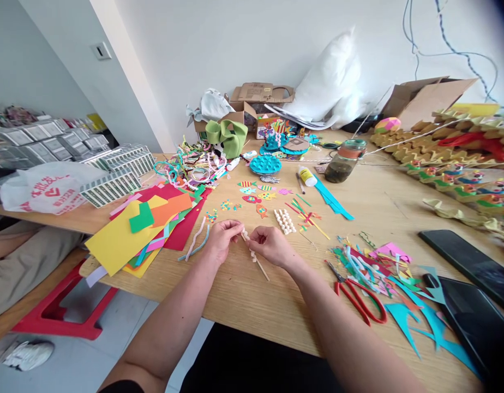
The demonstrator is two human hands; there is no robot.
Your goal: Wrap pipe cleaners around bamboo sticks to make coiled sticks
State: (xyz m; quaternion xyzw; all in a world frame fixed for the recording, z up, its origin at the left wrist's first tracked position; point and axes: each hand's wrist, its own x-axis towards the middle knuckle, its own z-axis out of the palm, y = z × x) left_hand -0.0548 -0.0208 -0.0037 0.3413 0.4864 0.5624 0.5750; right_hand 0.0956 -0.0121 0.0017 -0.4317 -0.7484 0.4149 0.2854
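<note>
Both my hands are close together over the near middle of the table. A thin wooden stick point(263, 271) slants between them, with a fluffy white strip point(253, 255) wound around it. My left hand point(224, 239) pinches the stick's upper end, where some of the white strip shows at the fingertips. Thumb and fingers of my right hand point(272, 245) are closed on the strip beside the stick; the exact grip is partly hidden. Several white coiled pieces point(285, 221) lie just beyond my right hand. Left of my left hand are a pink and a blue pipe cleaner point(202, 243).
Decorated paper fish point(252, 199) lie ahead. Coloured foam sheets point(121, 234) are piled at left. Red-handled scissors point(360, 300), paper scraps point(370, 267) and a phone point(468, 262) lie at right. A glass jar point(345, 161) stands farther back. Another person's leg point(31, 262) shows at left.
</note>
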